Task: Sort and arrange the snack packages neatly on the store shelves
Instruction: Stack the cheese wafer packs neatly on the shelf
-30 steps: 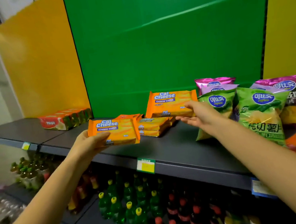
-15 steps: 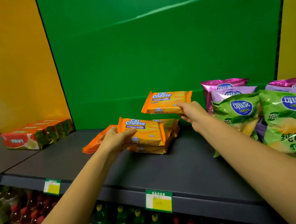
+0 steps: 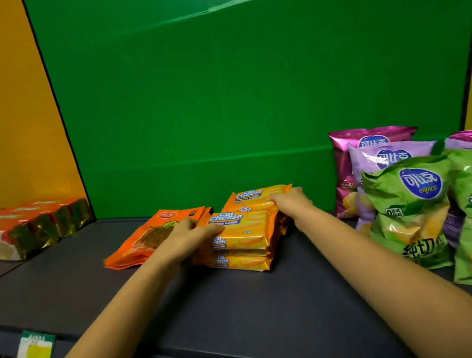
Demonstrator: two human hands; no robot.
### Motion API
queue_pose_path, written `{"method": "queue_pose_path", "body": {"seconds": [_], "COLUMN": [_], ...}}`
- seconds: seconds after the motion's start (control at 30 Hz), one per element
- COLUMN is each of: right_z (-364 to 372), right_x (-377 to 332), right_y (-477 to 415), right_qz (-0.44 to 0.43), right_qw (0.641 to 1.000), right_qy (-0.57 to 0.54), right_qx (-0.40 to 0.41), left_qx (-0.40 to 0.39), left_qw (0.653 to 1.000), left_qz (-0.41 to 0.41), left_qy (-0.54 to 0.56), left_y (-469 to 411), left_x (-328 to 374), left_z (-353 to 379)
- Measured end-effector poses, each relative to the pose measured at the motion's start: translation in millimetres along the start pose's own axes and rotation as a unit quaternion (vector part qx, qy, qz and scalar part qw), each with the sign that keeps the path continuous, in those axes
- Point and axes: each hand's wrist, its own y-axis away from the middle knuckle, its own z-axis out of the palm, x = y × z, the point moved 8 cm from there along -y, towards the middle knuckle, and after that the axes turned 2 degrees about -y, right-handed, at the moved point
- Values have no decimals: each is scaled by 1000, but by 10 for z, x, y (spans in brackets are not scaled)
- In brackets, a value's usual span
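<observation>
Hands (image 3: 194, 238) have apparently lowered both wafer packs (image 3: 244, 231) onto stacks.

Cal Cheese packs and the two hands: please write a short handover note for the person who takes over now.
Left hand: on the left side of the front stack of Cal Cheese packs, pressing against it.
Right hand: on the top pack of the rear Cal Cheese stack against the green back panel.
Both stacks sit on the dark shelf, between the flat orange pouches and the chip bags.
Done: wafer packs gathered in two stacks.
Left: square the stacks, straighten the orange pouches, tidy the leaning chip bags.
</observation>
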Motion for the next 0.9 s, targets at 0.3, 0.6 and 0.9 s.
{"method": "queue_pose_path", "body": {"seconds": [0.3, 0.6, 0.9], "right_z": [238, 43, -913], "right_x": [178, 14, -79], "right_y": [347, 760, 1715], "right_qz": [70, 29, -190], "right_qw": [968, 984, 969], "right_qy": [-208, -132, 157], "right_qx": [-117, -119, -18], "left_qx": [-92, -36, 147], "left_qw": [983, 995, 929], "left_qz": [-61, -7, 299], "left_qy": [144, 92, -160], "left_y": [-110, 87, 1007], "left_x": [2, 166, 629], "left_z": [218, 161, -46]}}
